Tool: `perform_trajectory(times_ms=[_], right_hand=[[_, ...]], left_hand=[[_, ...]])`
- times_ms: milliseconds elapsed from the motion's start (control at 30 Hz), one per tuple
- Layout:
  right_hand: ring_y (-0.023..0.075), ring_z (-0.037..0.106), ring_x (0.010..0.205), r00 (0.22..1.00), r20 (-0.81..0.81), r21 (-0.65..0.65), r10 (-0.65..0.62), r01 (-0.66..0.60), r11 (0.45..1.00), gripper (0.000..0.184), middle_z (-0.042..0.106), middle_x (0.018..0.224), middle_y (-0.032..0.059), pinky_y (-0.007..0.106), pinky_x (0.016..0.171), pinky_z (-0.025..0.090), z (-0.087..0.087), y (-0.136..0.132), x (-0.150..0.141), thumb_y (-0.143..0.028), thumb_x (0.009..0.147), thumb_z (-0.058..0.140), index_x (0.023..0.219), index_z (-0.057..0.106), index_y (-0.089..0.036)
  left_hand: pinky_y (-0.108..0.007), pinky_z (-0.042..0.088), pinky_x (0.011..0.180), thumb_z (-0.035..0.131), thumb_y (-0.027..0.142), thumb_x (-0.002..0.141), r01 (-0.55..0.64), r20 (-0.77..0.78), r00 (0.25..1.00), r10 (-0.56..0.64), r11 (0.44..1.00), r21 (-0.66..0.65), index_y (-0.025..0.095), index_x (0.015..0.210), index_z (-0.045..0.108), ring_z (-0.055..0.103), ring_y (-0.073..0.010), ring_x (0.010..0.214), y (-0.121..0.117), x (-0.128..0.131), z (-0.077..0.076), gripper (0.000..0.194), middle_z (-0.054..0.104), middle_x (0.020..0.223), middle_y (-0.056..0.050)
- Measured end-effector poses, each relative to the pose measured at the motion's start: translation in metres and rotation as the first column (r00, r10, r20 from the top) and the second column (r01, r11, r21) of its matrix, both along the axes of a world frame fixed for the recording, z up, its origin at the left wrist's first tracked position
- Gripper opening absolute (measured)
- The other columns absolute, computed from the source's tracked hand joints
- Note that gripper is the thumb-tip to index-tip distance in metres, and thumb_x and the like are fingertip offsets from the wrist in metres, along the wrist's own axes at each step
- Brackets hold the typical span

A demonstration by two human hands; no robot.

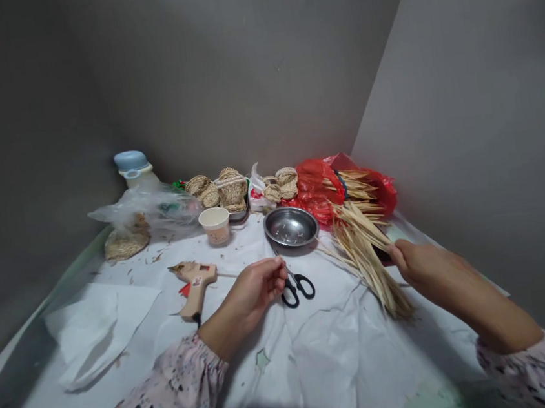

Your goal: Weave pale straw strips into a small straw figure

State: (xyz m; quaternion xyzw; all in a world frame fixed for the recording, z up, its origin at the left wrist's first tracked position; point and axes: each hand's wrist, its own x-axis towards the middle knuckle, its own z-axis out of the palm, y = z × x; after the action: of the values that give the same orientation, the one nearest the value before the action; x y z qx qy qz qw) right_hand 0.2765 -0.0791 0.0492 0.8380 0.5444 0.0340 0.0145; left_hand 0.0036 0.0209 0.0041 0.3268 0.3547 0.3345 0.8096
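Observation:
My left hand (257,290) is pinched shut on a thin straw strip (226,275), which sticks out on both sides of the fingers. Black-handled scissors (297,290) lie just right of those fingertips, their blades by the hand. My right hand (425,266) grips the upper part of a bundle of pale dried straw strips (364,266), whose ends fan out across the white paper. A beige hot glue gun (196,286) lies left of my left hand, its nozzle pointing up and left.
A steel bowl (290,227) and a paper cup (215,225) stand behind the hands. Woven straw pieces (232,189) and red plastic bags (320,189) holding more strips line the back wall. Left are a clear plastic bag (146,211) and a blue-capped bottle (132,163). Grey walls enclose the table.

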Motion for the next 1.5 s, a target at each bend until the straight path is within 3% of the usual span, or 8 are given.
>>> perform_trajectory(times_ms=[167,400,500,700,867,1000,1200,1500], right_hand=[[0.0325,0.069,0.085,0.993,-0.051,-0.201,-0.111,0.099,0.975,0.049,0.071,0.09,0.0208,0.04,0.068,0.045,-0.024,-0.014,0.005,-0.037,0.098,0.021,0.097,0.063,-0.014],[0.0366,0.069,0.089,0.994,-0.072,-0.205,-0.084,0.068,0.976,0.063,0.07,0.091,0.0232,0.044,0.073,0.048,-0.042,-0.005,-0.01,-0.063,0.092,0.029,0.102,0.062,-0.01],[0.0372,0.069,0.09,0.998,-0.006,-0.203,-0.06,0.058,0.977,0.057,0.07,0.095,0.0227,0.043,0.072,0.049,-0.045,-0.005,-0.011,-0.062,0.087,0.045,0.106,0.06,-0.01],[0.0345,0.07,0.089,0.993,0.083,-0.203,-0.082,0.097,0.974,0.034,0.071,0.093,0.0207,0.041,0.07,0.05,-0.045,-0.008,-0.007,-0.038,0.094,0.043,0.103,0.06,-0.009],[0.0343,0.07,0.086,0.994,0.068,-0.172,-0.082,0.093,0.981,0.049,0.069,0.09,0.0206,0.041,0.068,0.05,-0.043,-0.009,-0.004,-0.056,0.091,0.045,0.1,0.061,-0.01],[0.0318,0.068,0.087,0.998,0.069,-0.054,-0.014,0.018,0.998,0.052,0.068,0.093,0.018,0.039,0.071,0.048,-0.021,-0.006,0.008,-0.06,0.091,0.04,0.103,0.061,-0.013],[0.0246,0.066,0.088,0.991,0.088,0.128,0.101,-0.112,0.985,0.04,0.069,0.099,0.0118,0.031,0.07,0.044,0.017,0.051,0.041,-0.039,0.097,0.032,0.102,0.067,-0.019],[0.0268,0.066,0.098,0.989,-0.005,0.087,0.15,-0.149,0.985,0.031,0.07,0.102,0.0194,0.031,0.081,0.045,0.006,0.176,0.076,-0.027,0.093,0.048,0.099,0.071,-0.008]], left_hand=[[-0.017,0.04,0.052,0.061,0.018,0.083,0.034,-0.045,0.999,-0.031,0.997,0.064,0.011,0.071,0.06,0.05,-0.0062,0.052,-0.002,0.002,0.0,0.014,0.058,0.067,-0.002],[-0.017,0.039,0.052,0.063,0.02,0.082,0.059,-0.054,0.997,-0.054,0.993,0.103,0.011,0.073,0.06,0.049,-0.0061,0.052,0.0,0.002,-0.003,0.012,0.058,0.068,-0.002],[-0.017,0.039,0.053,0.062,0.02,0.082,0.064,-0.066,0.996,-0.057,0.991,0.118,0.011,0.073,0.06,0.049,-0.0063,0.053,0.0,0.001,-0.005,0.013,0.058,0.068,-0.002],[-0.017,0.039,0.053,0.064,0.022,0.081,0.064,-0.08,0.995,-0.055,0.991,0.118,0.011,0.075,0.061,0.049,-0.0068,0.053,-0.001,0.004,-0.005,0.012,0.058,0.069,-0.002],[-0.017,0.038,0.051,0.065,0.023,0.079,0.071,-0.096,0.994,-0.059,0.99,0.122,0.011,0.072,0.06,0.049,-0.0063,0.052,-0.003,0.005,-0.003,0.015,0.057,0.067,-0.002],[-0.018,0.037,0.052,0.066,0.026,0.079,0.076,-0.105,0.993,-0.062,0.988,0.133,0.011,0.071,0.06,0.049,-0.0066,0.051,-0.001,0.005,-0.004,0.017,0.058,0.067,-0.002],[-0.018,0.031,0.049,0.064,0.029,0.079,0.079,-0.098,0.993,-0.066,0.987,0.138,0.011,0.077,0.062,0.044,-0.0052,0.049,-0.003,0.007,-0.001,0.019,0.055,0.064,0.0],[-0.023,0.01,0.045,0.064,0.034,0.079,0.135,-0.151,0.984,-0.1,0.959,0.248,0.015,0.067,0.054,0.024,-0.0044,0.043,-0.005,0.008,0.004,0.025,0.044,0.052,0.004]])
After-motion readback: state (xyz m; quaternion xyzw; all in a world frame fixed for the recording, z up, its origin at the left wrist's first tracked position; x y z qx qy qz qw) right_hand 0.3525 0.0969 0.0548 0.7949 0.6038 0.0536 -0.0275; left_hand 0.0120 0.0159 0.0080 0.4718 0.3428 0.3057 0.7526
